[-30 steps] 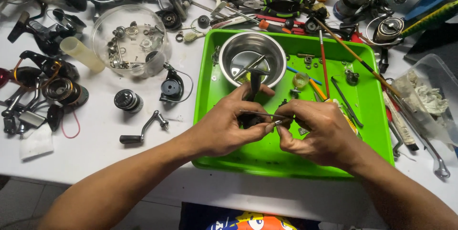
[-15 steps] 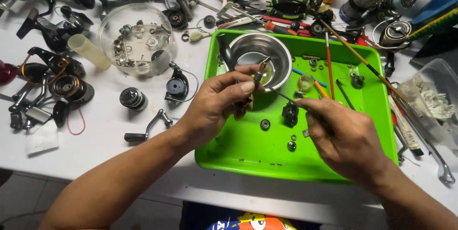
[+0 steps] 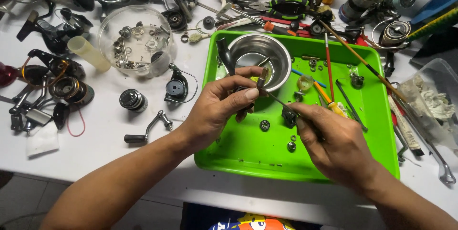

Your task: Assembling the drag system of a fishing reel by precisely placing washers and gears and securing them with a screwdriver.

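Small dull-metal part [image 3: 262, 75] pinched in left hand [image 3: 220, 108] above round steel bowl [image 3: 260, 59]; thin metal pick [image 3: 275, 98] (tip touching the part) gripped in right hand [image 3: 334, 144]; underneath, glossy green plastic tray [image 3: 248, 151] with loose ring bearings [image 3: 264, 125].

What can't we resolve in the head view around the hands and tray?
- Small part pinched in left hand: mostly hidden by fingertips, too small to identify.
- Thin tool in right hand: its handle is hidden inside the palm.
- Steel bowl contents: glare, unclear.
- Loose bits on green tray: too small.
- Clear tub: cut by right edge.
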